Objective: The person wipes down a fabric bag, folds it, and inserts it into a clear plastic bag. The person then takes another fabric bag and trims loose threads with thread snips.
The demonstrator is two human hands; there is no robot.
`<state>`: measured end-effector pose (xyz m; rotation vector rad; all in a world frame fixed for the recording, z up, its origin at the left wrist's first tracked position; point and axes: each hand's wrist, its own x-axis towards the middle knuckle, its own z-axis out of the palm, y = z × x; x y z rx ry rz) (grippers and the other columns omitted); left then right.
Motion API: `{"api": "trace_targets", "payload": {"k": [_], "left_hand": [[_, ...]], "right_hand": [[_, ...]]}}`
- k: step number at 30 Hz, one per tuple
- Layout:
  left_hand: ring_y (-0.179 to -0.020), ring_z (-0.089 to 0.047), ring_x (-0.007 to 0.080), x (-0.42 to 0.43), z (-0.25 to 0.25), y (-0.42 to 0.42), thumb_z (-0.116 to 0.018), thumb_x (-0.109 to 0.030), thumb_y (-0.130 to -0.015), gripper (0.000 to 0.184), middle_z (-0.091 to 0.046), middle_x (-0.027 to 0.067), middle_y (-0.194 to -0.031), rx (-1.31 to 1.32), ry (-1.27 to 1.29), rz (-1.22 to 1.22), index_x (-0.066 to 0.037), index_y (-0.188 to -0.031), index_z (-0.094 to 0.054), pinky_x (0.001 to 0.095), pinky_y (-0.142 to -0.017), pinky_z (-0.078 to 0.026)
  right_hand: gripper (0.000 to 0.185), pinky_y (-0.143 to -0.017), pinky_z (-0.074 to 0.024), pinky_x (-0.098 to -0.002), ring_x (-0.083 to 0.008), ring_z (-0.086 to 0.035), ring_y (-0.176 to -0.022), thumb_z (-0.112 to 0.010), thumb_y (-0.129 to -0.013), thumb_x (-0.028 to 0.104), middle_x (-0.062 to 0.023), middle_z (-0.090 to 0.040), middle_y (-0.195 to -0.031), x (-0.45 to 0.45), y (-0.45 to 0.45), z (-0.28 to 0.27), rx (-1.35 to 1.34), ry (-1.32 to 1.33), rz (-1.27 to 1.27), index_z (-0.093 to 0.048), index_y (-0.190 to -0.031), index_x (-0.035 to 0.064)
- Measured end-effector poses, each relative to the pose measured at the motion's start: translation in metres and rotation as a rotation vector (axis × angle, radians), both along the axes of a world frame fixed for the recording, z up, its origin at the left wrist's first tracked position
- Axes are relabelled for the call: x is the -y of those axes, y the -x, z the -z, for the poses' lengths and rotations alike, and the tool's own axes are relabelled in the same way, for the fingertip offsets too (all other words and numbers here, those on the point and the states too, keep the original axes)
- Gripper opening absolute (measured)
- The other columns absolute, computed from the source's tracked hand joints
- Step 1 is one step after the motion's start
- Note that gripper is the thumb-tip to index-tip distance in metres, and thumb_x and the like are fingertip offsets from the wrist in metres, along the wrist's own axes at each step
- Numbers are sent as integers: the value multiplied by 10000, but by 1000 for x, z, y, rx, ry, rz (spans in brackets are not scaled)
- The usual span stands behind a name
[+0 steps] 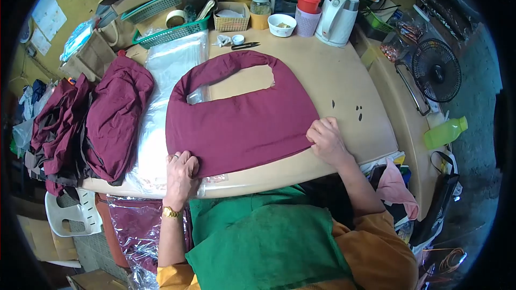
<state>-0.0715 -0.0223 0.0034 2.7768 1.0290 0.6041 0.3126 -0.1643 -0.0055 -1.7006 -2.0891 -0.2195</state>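
A maroon fabric shoulder bag [242, 126] lies flat on the tan table [344, 83], its wide strap looped away from me. At its lower left corner, my left hand [181, 173] pinches the cloth between closed fingers; a gold watch is on that wrist. My right hand [325, 138] grips the right lower corner, fingers curled over the edge. The bag's bottom edge stretches between both hands. Partly beneath its left side are clear plastic sleeves [156, 123].
More maroon bags [115, 115] are heaped at the left. Along the back stand a green basket [174, 29], a jar [260, 11], a white bowl [281, 24] and a kettle [337, 17]. Black thread snips [245, 46] lie beyond the strap. A fan [436, 70] is at right.
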Motion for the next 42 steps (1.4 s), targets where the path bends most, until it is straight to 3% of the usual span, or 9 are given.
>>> {"api": "trace_targets", "payload": {"k": [5,8,13,24,28,29,32,38,42], "left_hand": [[-970,-565,293,17,-36,-4,-776,-52,-563,446,-575,89,-989,-141,129,-144,-117,-964,-591,425,-844,-392],[-1487,-184,363,46,-68,-28,-840,-280,-680,940,-259,151,-1581,-202,178,-91,-178,-1492,-377,573,-1180,-150],[-1492,-123,400,37,-11,-71,-521,-522,-921,746,-151,167,-1621,-231,-4,-130,-174,-1543,-301,677,-1142,-36],[-1487,-121,416,9,9,-37,-575,-317,-941,657,-168,174,-1616,-117,74,-437,-160,-1529,-327,673,-1143,-67],[-952,-593,292,18,-4,10,-711,-233,-881,805,-585,224,-1113,374,7,-633,-72,-1527,-258,407,-801,-473],[-612,-534,176,27,-13,11,-730,-209,-882,841,-610,104,-785,567,380,-693,-49,-1524,-211,299,-597,-453],[-506,-488,114,29,1,7,-718,-184,-900,849,-592,36,-673,620,516,-581,-46,-1527,-162,261,-515,-428],[-591,-495,93,30,-13,4,-750,-151,-875,880,-595,39,-806,1200,1042,-508,-55,-1527,-167,228,-564,-402],[-1031,-558,195,40,-18,7,-870,-237,-684,916,-569,101,-1130,572,130,-487,-100,-1448,-385,371,-864,-451]], "right_hand": [[227,-923,-389,-415,-276,-541,-1043,-680,-722,25,-86,-562,-1018,7,13,-49,-79,360,96,-600,-928,75],[276,-1034,-338,-450,-299,-492,-1190,-698,-805,136,-131,-546,-1177,-8,39,-80,-285,287,85,-612,-1060,73],[692,-1145,-80,-660,-410,-195,-1459,-574,-900,546,-193,-291,-1553,-68,73,-16,-47,111,219,-450,-1430,119],[750,-1141,-38,-670,-409,-145,-1477,-444,-939,618,-202,-239,-1580,-78,64,17,14,265,231,-337,-1517,153],[788,-1141,-37,-672,-413,-140,-1478,-465,-919,639,-207,-228,-1584,-80,65,15,20,303,247,-325,-1522,151],[816,-1140,-38,-674,-417,-138,-1477,-478,-903,656,-211,-227,-1583,-80,66,12,20,304,245,-318,-1525,151],[939,-1137,-37,-680,-427,-135,-1475,-540,-826,720,-218,-219,-1582,-80,65,12,31,306,230,-303,-1528,144],[1011,-1132,-3,-698,-392,-135,-1485,-737,-661,678,-197,-216,-1583,-53,58,-23,-131,268,-53,-419,-1440,117],[838,-1153,-26,-677,-384,-142,-1487,-855,-633,369,-177,-204,-1587,-16,44,-37,-121,303,147,-491,-1345,122]]}}
